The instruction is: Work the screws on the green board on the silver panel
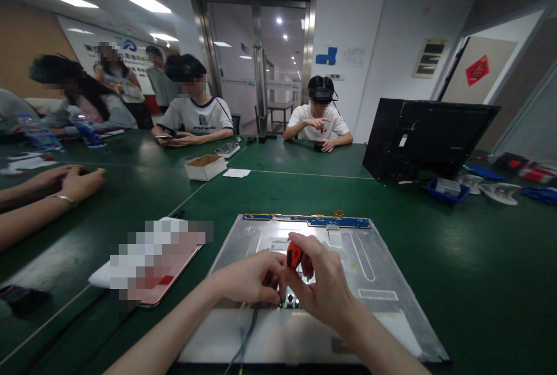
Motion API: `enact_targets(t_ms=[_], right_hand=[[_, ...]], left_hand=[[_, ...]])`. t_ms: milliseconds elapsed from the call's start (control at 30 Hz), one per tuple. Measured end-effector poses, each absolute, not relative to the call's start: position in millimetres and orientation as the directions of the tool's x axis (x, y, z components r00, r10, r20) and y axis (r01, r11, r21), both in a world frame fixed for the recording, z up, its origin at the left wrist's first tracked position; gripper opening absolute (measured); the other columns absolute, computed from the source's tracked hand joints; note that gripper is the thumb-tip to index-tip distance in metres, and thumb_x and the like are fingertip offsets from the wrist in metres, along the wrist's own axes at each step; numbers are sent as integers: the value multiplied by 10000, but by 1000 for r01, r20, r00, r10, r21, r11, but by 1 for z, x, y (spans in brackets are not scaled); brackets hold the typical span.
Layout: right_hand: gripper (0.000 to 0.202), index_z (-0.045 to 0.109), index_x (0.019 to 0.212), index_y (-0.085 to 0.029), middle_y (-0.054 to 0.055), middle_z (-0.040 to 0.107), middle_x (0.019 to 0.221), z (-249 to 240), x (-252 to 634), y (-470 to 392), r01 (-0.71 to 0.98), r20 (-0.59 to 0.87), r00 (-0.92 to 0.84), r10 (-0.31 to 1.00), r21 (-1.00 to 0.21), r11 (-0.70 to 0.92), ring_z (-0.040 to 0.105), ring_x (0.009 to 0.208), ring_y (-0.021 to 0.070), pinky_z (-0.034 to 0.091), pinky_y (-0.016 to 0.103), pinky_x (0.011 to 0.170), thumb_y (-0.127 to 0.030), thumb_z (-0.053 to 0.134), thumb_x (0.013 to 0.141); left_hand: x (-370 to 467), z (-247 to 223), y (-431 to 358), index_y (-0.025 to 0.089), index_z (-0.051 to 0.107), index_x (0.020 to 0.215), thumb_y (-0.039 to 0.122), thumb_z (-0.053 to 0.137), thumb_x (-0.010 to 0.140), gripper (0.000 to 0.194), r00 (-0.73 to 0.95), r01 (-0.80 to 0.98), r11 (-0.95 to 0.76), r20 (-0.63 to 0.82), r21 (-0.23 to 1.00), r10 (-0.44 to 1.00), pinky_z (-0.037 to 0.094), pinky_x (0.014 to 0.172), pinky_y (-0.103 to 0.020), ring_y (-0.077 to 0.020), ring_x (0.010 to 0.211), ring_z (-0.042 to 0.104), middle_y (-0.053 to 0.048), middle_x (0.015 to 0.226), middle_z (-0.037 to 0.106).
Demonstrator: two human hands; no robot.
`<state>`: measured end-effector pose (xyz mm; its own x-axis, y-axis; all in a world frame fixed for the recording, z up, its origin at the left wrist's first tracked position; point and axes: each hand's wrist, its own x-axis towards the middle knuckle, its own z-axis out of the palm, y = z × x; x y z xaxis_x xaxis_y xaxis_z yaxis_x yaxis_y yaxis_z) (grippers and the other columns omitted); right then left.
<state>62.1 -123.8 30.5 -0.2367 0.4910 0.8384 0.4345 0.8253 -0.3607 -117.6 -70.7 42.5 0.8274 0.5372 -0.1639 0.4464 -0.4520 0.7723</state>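
While the right hand (324, 279) in the head view pinches an orange-and-black screwdriver handle (295, 255) between bent fingers, the left hand (263, 276) curls beside it; whether the left grips anything is hidden. The metal panel (407, 320) lies flat beneath both. A square shaft, light pressure and slack in the black cable (249, 337) below the left hand would likely help. Right of the right hand, a barcode label (378, 294) is too small to read.

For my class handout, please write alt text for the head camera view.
Right hand gripping an orange-and-black tool handle, left hand close beside it, over a flat metal panel on a green table. A black monitor stands at the right, and other people sit across the table.
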Motion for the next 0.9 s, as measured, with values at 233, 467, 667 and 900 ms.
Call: enact_targets(t_ms=[233,467,667,900], right_hand=[[572,297,1437,-199,74,622,956,32,65,-126,363,799,-296,524,-413,835,559,642,149,441,269,488,-155,471,893],[431,376,1340,-247,13,576,828,30,62,-122,467,840,-230,491,-347,813,504,567,133,429,264,483,-252,511,930],[498,347,1382,-227,42,606,879,32,64,-125,393,825,-269,497,-377,839,549,626,145,446,260,483,-199,488,905],[522,339,1388,-219,44,615,892,30,62,-124,395,831,-243,500,-386,834,545,587,130,423,240,444,-178,500,893]], left_hand=[[-118,39,-69,148,659,681,137,682,672,26,844,430,-494,-142,756,517,387,540,-215,-117,640,489,-9,825,577],[-118,39,-70,150,649,730,121,679,661,81,834,442,-473,-155,762,530,399,552,-218,-118,649,497,5,822,554],[-118,39,-70,146,662,744,118,678,661,89,838,424,-473,-137,773,529,406,552,-218,-120,654,502,-5,846,568],[-119,37,-68,146,646,710,139,675,662,56,845,423,-483,-140,767,516,409,553,-214,-117,649,495,-8,852,584]])
